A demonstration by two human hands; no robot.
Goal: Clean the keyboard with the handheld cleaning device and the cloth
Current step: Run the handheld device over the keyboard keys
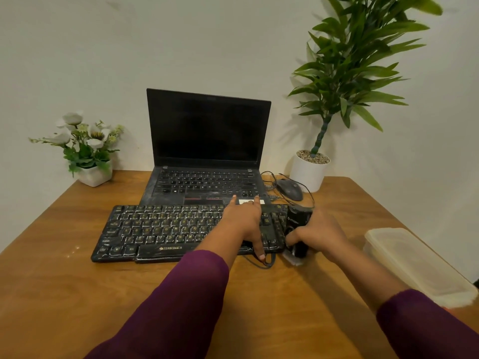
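- The tabletop (77,294) carries everything; both purple-sleeved arms reach across it from the near edge, forearms low and roughly parallel.
- The tall plant (357,60) stands beyond the right hand, against the wall, well out of the work.
- The laptop (207,130) sits open with a dark screen just past the left hand's fingertips.
- The keyboard (160,229), black and streaked with pale dust, lies mostly to the left of both hands, its right end under the left hand and just beside the right hand.
- A translucent container (414,263) lies to the right of the right hand, well apart.
- A pot of white flowers (85,143) stands far left of the left hand.
- The left hand (243,221) lies flat on the keyboard's right end, fingers spread wide and straight, thumb hanging over the near edge. I judge it is pinning the board so it does not slide.
- The right hand (320,233) is curled round the handheld cleaning device (298,220), holding it at the keyboard's right edge, probably to start work from that end.
- The mouse (290,189) rests beyond the right hand.
- A pale scrap (293,260) shows under the device; whether it is the cloth, I cannot tell.
- Only 1 step seems under way: dusting, with most keys not yet clean.
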